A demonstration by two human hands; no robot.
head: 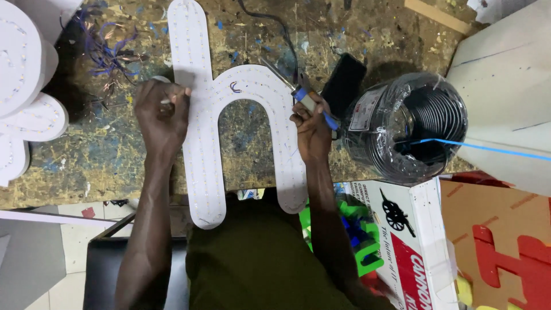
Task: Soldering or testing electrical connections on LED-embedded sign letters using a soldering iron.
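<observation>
**Soldering on a white letter panel, partly wired**

Letter panel (229, 115) lies flat mid-desk (86, 161), LED rows laid, loose wire ends at its arch. Right hand (313, 129) at 3 o'clock, fingers closed on a soldering iron (298, 92); left hand (162, 112) pinches solder wire. Cable coil (407, 126) crowds 3 o'clock; wire scraps (103, 51) at 11.

We are finding bare worktop (97, 155) open left of the letter (201, 115). Right of it, the wire coil (407, 126) and black box (343, 80) are crowding our right hand (313, 129). White shapes (23, 86) are blocking the far left, and a panel (505, 86) is closing the right.
</observation>
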